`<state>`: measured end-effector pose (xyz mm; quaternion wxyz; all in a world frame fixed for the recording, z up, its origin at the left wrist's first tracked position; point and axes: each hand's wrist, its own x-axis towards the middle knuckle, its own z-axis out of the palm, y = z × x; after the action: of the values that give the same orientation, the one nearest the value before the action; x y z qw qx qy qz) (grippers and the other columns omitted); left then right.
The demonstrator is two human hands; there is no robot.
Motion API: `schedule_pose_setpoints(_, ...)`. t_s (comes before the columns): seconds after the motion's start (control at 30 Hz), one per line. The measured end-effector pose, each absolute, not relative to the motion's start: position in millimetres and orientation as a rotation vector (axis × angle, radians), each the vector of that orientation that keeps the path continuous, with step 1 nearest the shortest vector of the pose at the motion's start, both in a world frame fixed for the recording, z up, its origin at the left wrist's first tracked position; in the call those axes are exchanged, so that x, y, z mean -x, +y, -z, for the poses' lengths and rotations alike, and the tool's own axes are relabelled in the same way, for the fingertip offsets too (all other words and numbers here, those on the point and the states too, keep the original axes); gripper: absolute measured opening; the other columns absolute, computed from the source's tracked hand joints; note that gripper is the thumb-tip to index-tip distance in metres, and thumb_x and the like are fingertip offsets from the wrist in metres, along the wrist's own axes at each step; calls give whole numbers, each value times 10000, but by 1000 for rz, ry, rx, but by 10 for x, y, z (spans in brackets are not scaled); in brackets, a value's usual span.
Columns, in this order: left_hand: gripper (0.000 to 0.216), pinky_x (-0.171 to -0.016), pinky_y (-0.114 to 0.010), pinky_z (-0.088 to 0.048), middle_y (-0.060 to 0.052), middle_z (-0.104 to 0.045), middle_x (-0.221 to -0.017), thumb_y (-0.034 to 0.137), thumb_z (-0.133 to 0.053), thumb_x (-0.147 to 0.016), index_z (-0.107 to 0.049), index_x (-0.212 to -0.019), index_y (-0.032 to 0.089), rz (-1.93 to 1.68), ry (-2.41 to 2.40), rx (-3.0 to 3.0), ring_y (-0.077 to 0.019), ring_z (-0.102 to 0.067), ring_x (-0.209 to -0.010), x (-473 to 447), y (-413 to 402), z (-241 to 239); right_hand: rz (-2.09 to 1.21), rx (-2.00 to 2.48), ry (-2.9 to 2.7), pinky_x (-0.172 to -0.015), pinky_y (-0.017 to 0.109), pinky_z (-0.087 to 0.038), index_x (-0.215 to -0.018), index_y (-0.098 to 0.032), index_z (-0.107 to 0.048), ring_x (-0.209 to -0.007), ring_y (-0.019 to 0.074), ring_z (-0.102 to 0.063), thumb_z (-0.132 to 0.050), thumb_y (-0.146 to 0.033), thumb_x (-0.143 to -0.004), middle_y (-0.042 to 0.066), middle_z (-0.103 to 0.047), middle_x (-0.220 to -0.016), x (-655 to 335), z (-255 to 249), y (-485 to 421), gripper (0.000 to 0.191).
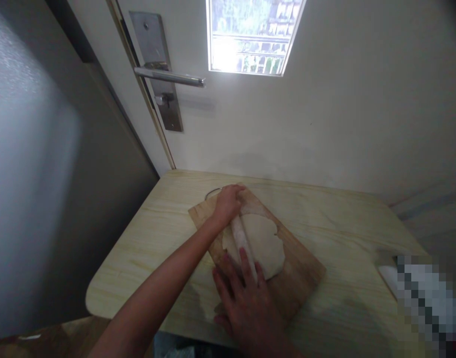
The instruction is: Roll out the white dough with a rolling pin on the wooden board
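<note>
A flat sheet of pale dough [263, 243] lies on a wooden board [298, 271] on a light wooden table [339, 219]. A floured rolling pin [241, 238] lies across the dough. My left hand [228, 203] rests on the pin's far end, fingers curled over it. My right hand [246, 298] presses on the near end with its fingers stretched out flat along the pin.
A white door with a metal lever handle [170, 76] stands behind the table, and a small window [252, 35] is in the wall above. A white object [390, 276] sits at the table's right edge beside a blurred patch. A grey panel fills the left side.
</note>
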<state>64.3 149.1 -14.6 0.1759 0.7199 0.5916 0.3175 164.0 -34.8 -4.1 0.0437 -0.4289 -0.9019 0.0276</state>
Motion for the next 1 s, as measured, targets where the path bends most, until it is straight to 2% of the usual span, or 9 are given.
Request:
schedule_pose_setpoints(0.2, 449, -920, -282, -330, -55, -575, -1053, 15, -399, -617, -563, -1019, 130, -955, 1651, -2001, -148, -480, -1013, -607, 1463, 150, -89, 1311, -2740, -851, 627, -240, -1244, -216, -342, -1220, 377, -65, -481, -409, -753, 92, -203, -1365, -1575, 66, -362, 546)
schedule_pose_setpoints(0.4, 427, -915, -305, -341, -48, -582, -1049, 22, -407, -623, -574, -998, 140, -962, 1660, -1984, -153, -489, -1005, -565, 1423, 125, -123, 1309, -2750, -835, 641, -246, -1260, -191, -307, -1220, 350, -135, -482, -381, -763, 139, -191, -1356, -1508, 85, -382, 560)
schedule_pose_setpoints(0.6, 405, -916, -300, -346, -42, -582, -1047, 32, -422, -628, -582, -979, 155, -952, 1665, -1937, -150, -490, -1008, -541, 1414, 120, -142, 1338, -2751, -845, 638, -243, -1263, -170, -304, -1230, 337, -90, -469, -350, -775, 129, -148, -1366, -1459, 59, -399, 545)
schedule_pose_setpoints(0.83, 387, -911, -314, -353, -35, -581, -1047, 32, -415, -650, -582, -971, 171, -984, 1659, -1903, -149, -493, -1007, -501, 1369, 119, -193, 1349, -2787, -828, 651, -255, -1255, -159, -323, -1222, 353, -92, -491, -335, -766, 135, -147, -1357, -1401, 49, -401, 545)
schedule_pose_setpoints(1.0, 396, -898, -295, -363, -58, -582, -1040, 19, -422, -637, -575, -985, 132, -1018, 1645, -1897, -147, -505, -983, -443, 1351, 141, -190, 1321, -2803, -823, 669, -227, -1258, -151, -313, -1219, 361, -87, -486, -345, -767, 137, -113, -1359, -1393, 79, -402, 556)
